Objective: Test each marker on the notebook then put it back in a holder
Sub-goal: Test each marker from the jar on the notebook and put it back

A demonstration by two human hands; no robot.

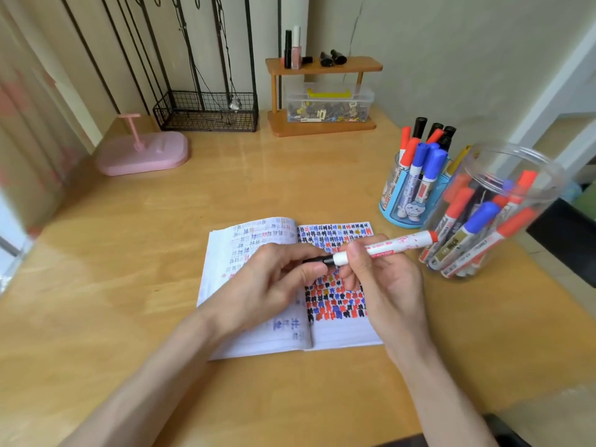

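Note:
An open notebook [342, 330] lies on the wooden desk, its right page covered with red, blue and black marks. Above it my right hand [383, 279] grips a white marker [400, 243] with a red end, held level. My left hand [267, 282] pinches the dark part at the marker's left end [317, 260]; whether that is a cap or the tip I cannot tell. A blue holder [403, 208] with several red, blue and black markers stands at the right. Beside it, a clear plastic jar [503, 162] holds several more markers.
A pink stand [142, 154] sits at the back left, a black wire basket [206, 114] behind it. A small wooden shelf [322, 67] with bottles and a clear box of clips stands at the back. The desk's right edge runs close behind the jar.

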